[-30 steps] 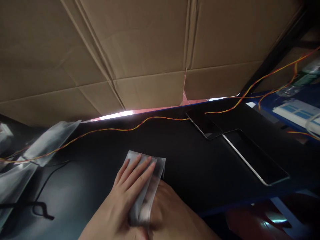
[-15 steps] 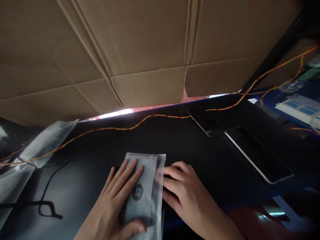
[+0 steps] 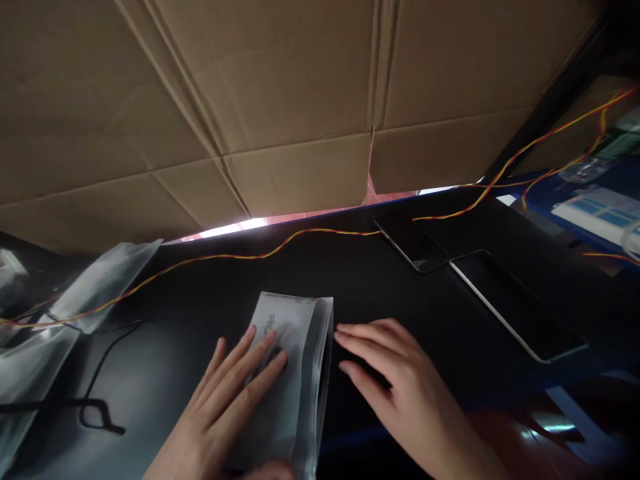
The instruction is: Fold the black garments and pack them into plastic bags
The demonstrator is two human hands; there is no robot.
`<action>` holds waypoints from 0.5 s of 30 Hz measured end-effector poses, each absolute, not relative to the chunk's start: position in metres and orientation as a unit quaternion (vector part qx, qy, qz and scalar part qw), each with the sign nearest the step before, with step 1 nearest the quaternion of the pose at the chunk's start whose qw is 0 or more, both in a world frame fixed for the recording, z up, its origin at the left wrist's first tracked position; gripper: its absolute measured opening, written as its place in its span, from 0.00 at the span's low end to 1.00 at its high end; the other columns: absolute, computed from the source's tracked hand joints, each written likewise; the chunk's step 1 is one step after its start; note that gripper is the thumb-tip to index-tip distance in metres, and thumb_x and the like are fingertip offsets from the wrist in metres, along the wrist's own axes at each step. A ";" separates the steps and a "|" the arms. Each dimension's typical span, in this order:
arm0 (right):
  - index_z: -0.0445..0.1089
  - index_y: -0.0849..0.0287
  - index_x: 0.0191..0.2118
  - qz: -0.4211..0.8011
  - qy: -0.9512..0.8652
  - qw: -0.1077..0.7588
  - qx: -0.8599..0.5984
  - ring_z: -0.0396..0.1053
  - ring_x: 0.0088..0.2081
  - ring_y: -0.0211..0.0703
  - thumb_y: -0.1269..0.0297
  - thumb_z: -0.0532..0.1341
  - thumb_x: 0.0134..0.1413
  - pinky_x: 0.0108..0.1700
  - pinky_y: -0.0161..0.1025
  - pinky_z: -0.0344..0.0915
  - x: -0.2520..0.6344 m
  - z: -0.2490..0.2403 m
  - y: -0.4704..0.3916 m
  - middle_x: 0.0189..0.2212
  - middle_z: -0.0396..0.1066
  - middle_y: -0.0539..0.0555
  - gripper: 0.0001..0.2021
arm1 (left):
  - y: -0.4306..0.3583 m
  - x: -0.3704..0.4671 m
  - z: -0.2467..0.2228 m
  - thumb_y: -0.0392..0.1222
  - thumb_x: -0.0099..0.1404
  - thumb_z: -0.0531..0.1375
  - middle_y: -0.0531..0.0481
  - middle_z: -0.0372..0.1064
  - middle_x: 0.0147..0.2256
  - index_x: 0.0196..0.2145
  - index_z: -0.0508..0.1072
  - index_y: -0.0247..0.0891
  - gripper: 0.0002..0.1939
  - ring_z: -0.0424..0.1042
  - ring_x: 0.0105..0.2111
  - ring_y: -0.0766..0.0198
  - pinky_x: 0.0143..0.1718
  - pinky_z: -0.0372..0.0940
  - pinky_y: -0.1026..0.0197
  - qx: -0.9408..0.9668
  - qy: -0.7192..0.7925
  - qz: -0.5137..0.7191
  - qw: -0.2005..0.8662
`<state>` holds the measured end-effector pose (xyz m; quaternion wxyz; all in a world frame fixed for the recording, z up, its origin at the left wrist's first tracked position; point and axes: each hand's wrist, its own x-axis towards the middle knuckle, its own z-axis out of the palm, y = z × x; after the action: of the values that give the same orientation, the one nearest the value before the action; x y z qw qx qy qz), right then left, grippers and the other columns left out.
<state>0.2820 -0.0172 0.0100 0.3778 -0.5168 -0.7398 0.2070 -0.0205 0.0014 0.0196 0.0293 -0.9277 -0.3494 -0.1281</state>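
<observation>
A stack of frosted plastic pouches [image 3: 289,413] with dark printing lies on the black tabletop in front of me. My left hand [image 3: 225,400] rests on top of it with spread fingers, covering part of the print and gripping nothing. Along the pouches' right side, the layered edges stand slightly apart. My right hand [image 3: 400,377] is just right of those edges, not touching them. Its fingers are bent, the thumb is apart from them, and nothing shows between.
Two dark phones [image 3: 413,243] [image 3: 520,310] lie to the right. A red-yellow twisted wire [image 3: 225,256] crosses the black table [image 3: 200,293]. More plastic pouches [image 3: 100,287] and a black cord [image 3: 95,403] are at left. A cardboard sheet [image 3: 300,87] stands behind; a white-blue box [image 3: 595,213] is far right.
My right hand has let go of the pouches' right edge and moved a little right. The stack's top has shifted slightly away from me, and its layered edges show more.
</observation>
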 end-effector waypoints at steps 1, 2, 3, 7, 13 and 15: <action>0.73 0.48 0.66 0.188 -0.737 0.375 -0.530 0.76 0.58 0.49 0.69 0.66 0.73 0.59 0.50 0.77 0.290 0.009 -0.021 0.59 0.79 0.52 0.20 | -0.002 -0.019 0.019 0.74 0.72 0.60 0.36 0.61 0.75 0.79 0.55 0.41 0.51 0.65 0.72 0.35 0.67 0.68 0.29 -0.935 -0.332 -0.120 0.037; 0.71 0.48 0.67 0.170 -0.739 0.364 -0.541 0.76 0.58 0.52 0.67 0.68 0.72 0.58 0.52 0.78 0.295 0.009 -0.024 0.61 0.78 0.54 0.22 | -0.004 -0.016 0.018 0.75 0.71 0.59 0.36 0.62 0.74 0.80 0.54 0.41 0.52 0.67 0.71 0.35 0.65 0.72 0.31 -0.940 -0.320 -0.110 0.042; 0.70 0.48 0.68 0.159 -0.742 0.351 -0.548 0.76 0.59 0.54 0.65 0.70 0.70 0.57 0.53 0.78 0.298 0.009 -0.028 0.62 0.77 0.55 0.25 | -0.006 -0.012 0.017 0.76 0.70 0.60 0.36 0.62 0.74 0.80 0.53 0.41 0.54 0.68 0.71 0.35 0.63 0.74 0.31 -0.943 -0.315 -0.099 0.043; 0.76 0.47 0.57 0.191 -0.754 0.329 -0.535 0.78 0.53 0.52 0.69 0.73 0.65 0.53 0.50 0.78 0.293 0.011 -0.038 0.55 0.79 0.52 0.18 | -0.008 0.005 0.009 0.80 0.66 0.61 0.33 0.59 0.75 0.81 0.51 0.40 0.60 0.64 0.72 0.30 0.62 0.72 0.26 -0.940 -0.329 -0.080 0.042; 0.74 0.49 0.39 0.253 -0.803 0.307 -0.443 0.76 0.39 0.39 0.74 0.71 0.67 0.54 0.42 0.72 0.287 0.005 -0.053 0.35 0.77 0.42 0.10 | -0.010 0.008 0.013 0.55 0.74 0.68 0.52 0.73 0.69 0.64 0.78 0.50 0.24 0.59 0.77 0.42 0.79 0.42 0.29 -0.956 -0.248 -0.152 0.031; 0.76 0.48 0.42 0.232 -0.805 0.334 -0.433 0.76 0.38 0.38 0.65 0.68 0.73 0.54 0.40 0.70 0.285 0.001 -0.057 0.35 0.77 0.43 0.04 | -0.011 0.008 0.013 0.40 0.76 0.66 0.61 0.81 0.60 0.52 0.84 0.52 0.11 0.64 0.75 0.52 0.81 0.42 0.36 -0.958 -0.219 -0.187 -0.012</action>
<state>0.2847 -0.0570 0.0013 0.3336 -0.4327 -0.8048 0.2319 0.0078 -0.0113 0.0126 -0.0119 -0.9576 -0.2191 -0.1866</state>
